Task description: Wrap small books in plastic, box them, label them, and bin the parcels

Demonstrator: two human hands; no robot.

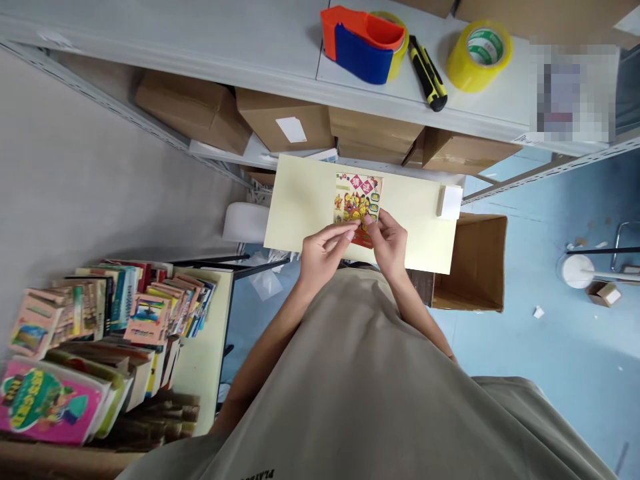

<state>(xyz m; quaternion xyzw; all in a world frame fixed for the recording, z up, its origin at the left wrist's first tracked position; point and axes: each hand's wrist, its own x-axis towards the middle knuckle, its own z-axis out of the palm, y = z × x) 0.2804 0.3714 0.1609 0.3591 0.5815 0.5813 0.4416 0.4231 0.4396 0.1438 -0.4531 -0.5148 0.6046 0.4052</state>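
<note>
A small colourful booklet point(358, 197) with red, yellow and cartoon figures lies on a pale yellow board point(305, 200) in front of me. My left hand point(323, 252) pinches its lower edge with fingers closed on it. My right hand point(389, 241) grips the same lower edge from the right, thumb on the cover. A small white block point(450, 202) sits on the board's right end.
A grey shelf point(260, 40) above holds an orange-blue tape dispenser point(364, 44), a yellow-black utility knife point(427, 73) and a yellow tape roll point(479, 55). Cardboard boxes point(285, 120) sit beneath it. Stacked books point(100, 333) lie left; an open carton point(475, 263) stands right on the blue floor.
</note>
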